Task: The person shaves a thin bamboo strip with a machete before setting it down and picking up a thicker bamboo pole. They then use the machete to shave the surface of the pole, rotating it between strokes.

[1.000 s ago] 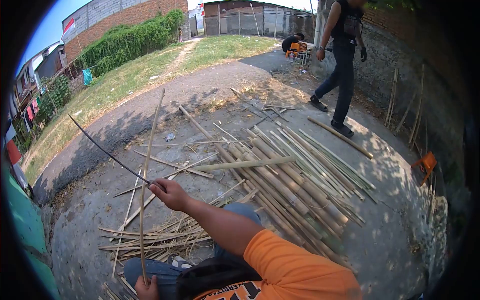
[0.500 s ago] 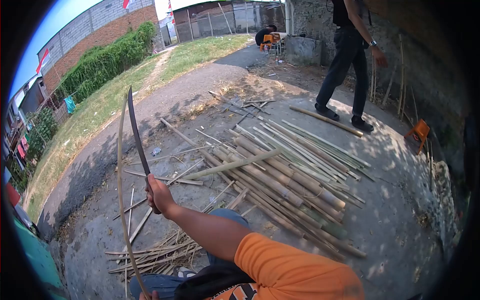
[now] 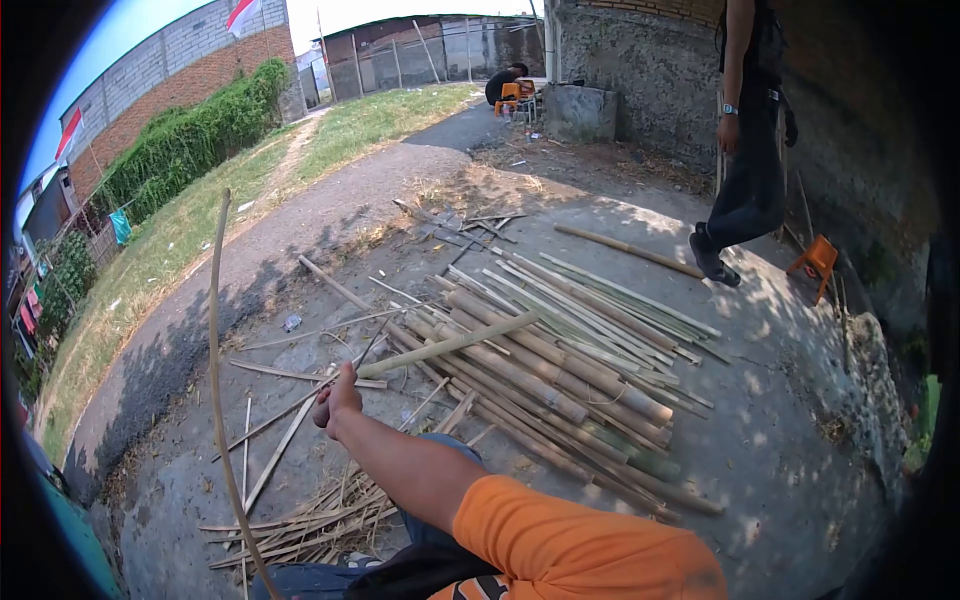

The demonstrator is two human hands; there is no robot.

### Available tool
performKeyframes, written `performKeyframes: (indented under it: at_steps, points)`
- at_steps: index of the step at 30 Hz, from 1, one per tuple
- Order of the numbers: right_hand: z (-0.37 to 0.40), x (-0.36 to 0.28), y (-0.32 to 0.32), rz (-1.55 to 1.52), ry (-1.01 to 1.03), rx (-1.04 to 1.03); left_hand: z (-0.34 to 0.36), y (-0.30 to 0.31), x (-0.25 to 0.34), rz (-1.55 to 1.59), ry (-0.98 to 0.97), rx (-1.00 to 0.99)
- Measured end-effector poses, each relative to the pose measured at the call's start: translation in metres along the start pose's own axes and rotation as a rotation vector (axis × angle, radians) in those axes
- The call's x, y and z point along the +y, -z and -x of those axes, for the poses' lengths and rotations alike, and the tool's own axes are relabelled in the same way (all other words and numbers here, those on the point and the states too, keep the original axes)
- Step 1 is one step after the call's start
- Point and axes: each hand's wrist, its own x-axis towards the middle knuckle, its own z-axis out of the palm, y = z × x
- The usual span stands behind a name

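Note:
My right hand point(image 3: 338, 402) is closed around the handle of a machete, its arm stretched forward in an orange sleeve. The dark blade point(image 3: 371, 342) points away from me and is seen nearly edge-on, low over the bamboo. To the left, a long thin bamboo strip point(image 3: 216, 370) stands upright, slightly bowed, its lower end leaving the bottom edge. My left hand is out of view. One thick bamboo stick point(image 3: 450, 343) lies across the pile of bamboo poles point(image 3: 530, 385), just right of my right hand.
Split bamboo strips point(image 3: 590, 300) lie beyond the poles, and thin scraps point(image 3: 310, 525) are heaped near my legs. A person point(image 3: 752, 170) is at the right near a single pole point(image 3: 628, 250) and an orange chair point(image 3: 820, 258). Another person point(image 3: 505, 85) crouches far back.
The machete has swung down from upright to low and forward. My left hand has dropped out of view. The person at the right has moved further right.

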Motion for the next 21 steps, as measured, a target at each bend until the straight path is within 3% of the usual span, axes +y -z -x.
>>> performKeyframes:
  at_steps: [2, 4, 7, 9, 11, 14, 21]
  points:
    - [-0.009, 0.0, 0.008, 0.122, 0.016, -0.015, 0.005, -0.005, 0.012, -0.045, 0.0, 0.007]
    - [-0.006, -0.002, 0.004, 0.027, 0.009, -0.054, 0.016, -0.008, 0.029, -0.139, 0.044, 0.029]
    - [-0.007, 0.005, 0.001, -0.007, -0.013, -0.105, 0.03, -0.002, 0.022, -0.272, -0.053, 0.03]
    - [0.005, 0.005, 0.006, 0.083, -0.051, -0.21, 0.036, -0.008, 0.009, 0.015, 0.094, 0.079]
    - [-0.002, 0.015, 0.014, 0.093, -0.045, -0.23, 0.039, -0.009, 0.017, -0.071, 0.004, 0.109]
    - [-0.026, 0.031, 0.014, 0.232, -0.075, -0.161, 0.041, 0.005, -0.01, 0.137, 0.098, 0.084]
    - [-0.039, 0.072, -0.002, 0.338, -0.153, -0.14, 0.047, 0.012, 0.026, 0.172, 0.191, 0.153]
